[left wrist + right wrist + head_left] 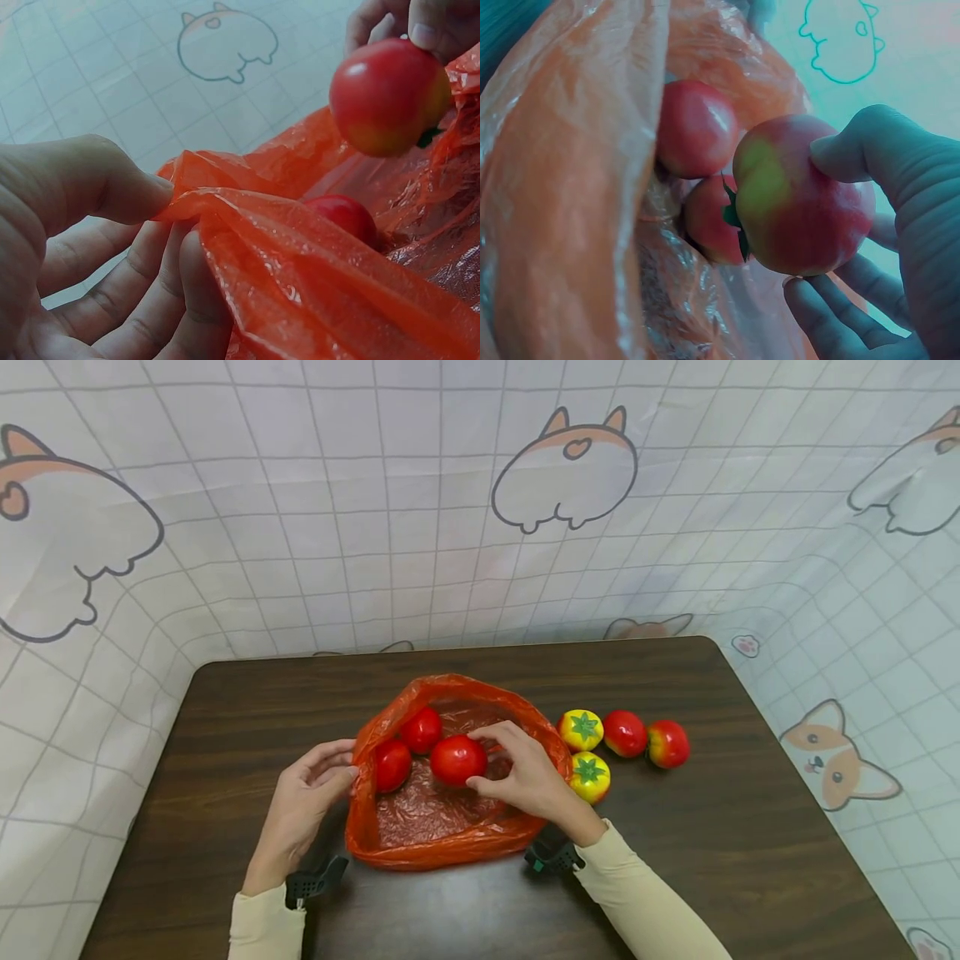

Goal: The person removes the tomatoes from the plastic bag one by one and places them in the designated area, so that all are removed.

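Observation:
A red plastic bag (420, 860) lies wide-mouthed on the table. My left hand (303, 797) pinches its left rim between thumb and fingers, as the left wrist view shows up close. My right hand (525, 772) reaches over the bag's mouth and holds a red tomato (458, 761) by its side. That tomato has a yellow patch and a green leafy top (735, 217) in the right wrist view. Inside the bag, against its left wall, sit two more tomatoes, one nearer (392, 766) and one farther back (422, 730).
To the right of the bag several tomatoes rest on the dark wooden table (720, 827). Two show yellow tops with green leaves, one at the back (581, 730) and one in front (590, 778). Behind the table hangs a white gridded cloth (420, 560) with cartoon dogs.

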### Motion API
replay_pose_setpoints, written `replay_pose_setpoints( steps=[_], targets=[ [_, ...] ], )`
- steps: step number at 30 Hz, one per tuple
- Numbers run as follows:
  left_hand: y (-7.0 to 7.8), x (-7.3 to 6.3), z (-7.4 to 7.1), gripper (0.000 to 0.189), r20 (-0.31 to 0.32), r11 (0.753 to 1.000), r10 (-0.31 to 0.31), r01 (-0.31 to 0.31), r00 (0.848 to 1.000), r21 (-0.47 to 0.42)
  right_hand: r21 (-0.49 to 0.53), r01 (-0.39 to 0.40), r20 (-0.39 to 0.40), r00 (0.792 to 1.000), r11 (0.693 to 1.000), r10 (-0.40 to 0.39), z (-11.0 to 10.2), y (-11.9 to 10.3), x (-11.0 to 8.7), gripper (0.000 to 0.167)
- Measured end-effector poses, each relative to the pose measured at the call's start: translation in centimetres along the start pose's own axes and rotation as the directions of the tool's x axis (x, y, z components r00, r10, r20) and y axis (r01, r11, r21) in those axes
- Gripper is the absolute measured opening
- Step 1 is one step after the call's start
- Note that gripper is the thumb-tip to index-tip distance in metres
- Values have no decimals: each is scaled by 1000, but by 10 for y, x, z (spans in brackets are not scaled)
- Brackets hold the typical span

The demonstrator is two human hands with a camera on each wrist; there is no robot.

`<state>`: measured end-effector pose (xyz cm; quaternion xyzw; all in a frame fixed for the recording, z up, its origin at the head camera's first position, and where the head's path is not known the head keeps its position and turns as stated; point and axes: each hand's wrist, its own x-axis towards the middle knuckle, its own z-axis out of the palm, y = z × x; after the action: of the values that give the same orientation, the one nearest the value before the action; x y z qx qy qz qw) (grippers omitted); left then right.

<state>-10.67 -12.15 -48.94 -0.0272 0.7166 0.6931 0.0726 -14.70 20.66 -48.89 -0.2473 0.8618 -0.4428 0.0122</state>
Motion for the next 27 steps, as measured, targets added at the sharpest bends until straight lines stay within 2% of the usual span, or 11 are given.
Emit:
replay_pose_setpoints(
  steps=[8, 20, 27],
  targets=[
    [0, 1, 0, 51, -4, 1000, -5, 5, 1000, -9, -3, 14, -42, 999, 1000, -14, -10, -1, -5, 56],
    [-2, 4, -1, 50, -4, 1000, 8, -8, 1000, 10, -8, -7, -84, 996, 1000, 6, -31, 1, -14, 57],
    [-3, 2, 0, 50, 2, 1000, -10, 10, 1000, 3, -13, 4, -121, 993, 1000, -6, -43, 4, -23, 58]
  ],
)
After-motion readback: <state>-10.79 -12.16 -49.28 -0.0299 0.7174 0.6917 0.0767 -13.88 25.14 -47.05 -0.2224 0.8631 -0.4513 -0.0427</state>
